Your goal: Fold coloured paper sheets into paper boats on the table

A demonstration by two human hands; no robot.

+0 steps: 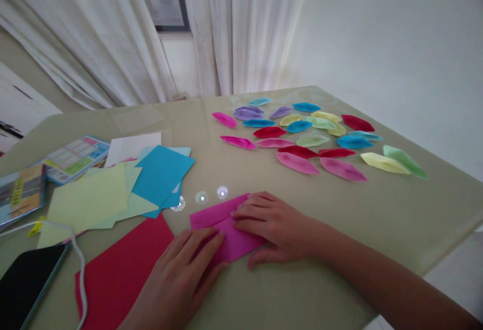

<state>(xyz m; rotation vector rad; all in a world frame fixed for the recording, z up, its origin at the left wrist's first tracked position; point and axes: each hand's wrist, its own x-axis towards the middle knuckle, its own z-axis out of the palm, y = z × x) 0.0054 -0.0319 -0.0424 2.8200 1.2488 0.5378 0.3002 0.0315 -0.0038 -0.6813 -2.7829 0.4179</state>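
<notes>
A partly folded sheet of magenta paper lies on the table in front of me, with a folded strip along its far edge. My left hand rests its outstretched fingertips on the near left part of the sheet. From the right, my right hand lies across the paper, fingers extended over the fold and thumb at the near edge. Neither hand grips the sheet; both press on it from above. Beneath my left forearm and beside it lies a red sheet of paper.
Many small folded paper boats in several colours are spread over the far right of the table. On the left are blue sheets, pale yellow sheets, printed packets, a dark phone and a white cable.
</notes>
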